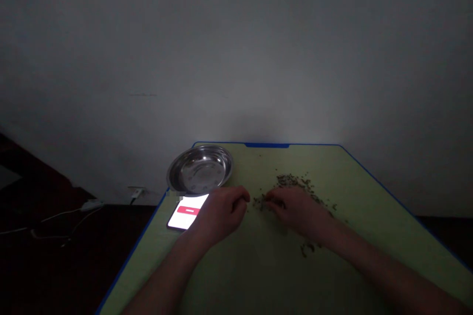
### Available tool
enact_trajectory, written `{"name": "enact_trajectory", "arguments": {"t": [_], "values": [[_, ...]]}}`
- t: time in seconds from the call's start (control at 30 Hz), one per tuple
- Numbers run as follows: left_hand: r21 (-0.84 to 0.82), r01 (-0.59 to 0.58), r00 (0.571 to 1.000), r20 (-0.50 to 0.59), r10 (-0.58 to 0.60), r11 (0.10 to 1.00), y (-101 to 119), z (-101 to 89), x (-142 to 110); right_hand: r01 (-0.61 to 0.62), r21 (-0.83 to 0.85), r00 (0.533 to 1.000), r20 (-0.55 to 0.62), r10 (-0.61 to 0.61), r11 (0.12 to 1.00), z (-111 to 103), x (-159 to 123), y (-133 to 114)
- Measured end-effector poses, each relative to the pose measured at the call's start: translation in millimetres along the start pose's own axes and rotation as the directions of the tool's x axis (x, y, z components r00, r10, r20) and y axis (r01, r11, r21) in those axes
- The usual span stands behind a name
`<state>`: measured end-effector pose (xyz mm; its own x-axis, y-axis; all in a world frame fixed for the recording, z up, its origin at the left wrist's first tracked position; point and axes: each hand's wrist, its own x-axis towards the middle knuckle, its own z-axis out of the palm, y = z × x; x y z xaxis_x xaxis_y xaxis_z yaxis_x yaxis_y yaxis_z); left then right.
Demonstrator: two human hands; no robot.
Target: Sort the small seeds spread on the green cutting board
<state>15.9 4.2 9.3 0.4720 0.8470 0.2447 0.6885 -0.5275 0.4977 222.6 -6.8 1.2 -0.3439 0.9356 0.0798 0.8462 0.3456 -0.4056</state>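
Note:
My left hand (224,210) is closed over the table, with thumb and forefinger curled toward each other. What it holds, if anything, cannot be made out. Opposite it, my right hand (295,206) pinches its fingertips together at the edge of a small cluster of dark bits (259,203); anything between the fingers is too small to name. Behind and under the right hand spreads a larger scatter of small, dry-looking dark bits (293,180). A few more pieces (307,248) lie nearer to me, beside the right wrist.
A shiny round metal bowl (201,170) stands at the table's back left. A phone with a lit screen (187,210) lies in front of it, partly behind my left hand. The green table (251,275) has a blue edge and faces a grey wall. Cables (70,226) run on the left.

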Motion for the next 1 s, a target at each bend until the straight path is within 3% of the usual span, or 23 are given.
{"name": "enact_trajectory", "arguments": {"t": [0.17, 0.3, 0.43, 0.53, 0.7, 0.83, 1.0], "values": [[-0.003, -0.011, 1.000, -0.002, 0.011, 1.000, -2, 0.6, -1, -0.056, -0.038, 0.998, -0.008, 0.056, 0.998, 1, 1, 23], [-0.032, -0.035, 0.999, -0.005, 0.034, 0.999, -1, -0.4, -2, -0.107, -0.081, 0.994, -0.029, 0.105, 0.991, -16, -7, 53], [-0.023, -0.015, 1.000, 0.005, 0.015, 1.000, 0, -2.3, -2, -0.136, -0.123, 0.990, -0.038, 0.132, 0.983, -36, -1, 67], [-0.015, 0.008, 1.000, 0.012, -0.008, 1.000, -1, -3.0, -1, -0.160, -0.139, 0.985, -0.093, 0.148, 0.977, -52, 24, 75], [-0.019, 0.008, 1.000, 0.010, -0.008, 1.000, -3, -1.0, -1, -0.216, -0.166, 0.976, -0.050, 0.211, 0.962, -65, 94, 103], [-0.039, 0.018, 0.999, 0.038, -0.017, 0.999, -4, 1.9, -3, -0.229, -0.173, 0.972, 0.009, 0.234, 0.958, -54, 135, 119], [-0.052, 0.019, 0.998, 0.066, -0.016, 0.998, -1, 1.9, -4, -0.151, -0.148, 0.981, 0.098, 0.166, 0.977, -32, 157, 115]]}}
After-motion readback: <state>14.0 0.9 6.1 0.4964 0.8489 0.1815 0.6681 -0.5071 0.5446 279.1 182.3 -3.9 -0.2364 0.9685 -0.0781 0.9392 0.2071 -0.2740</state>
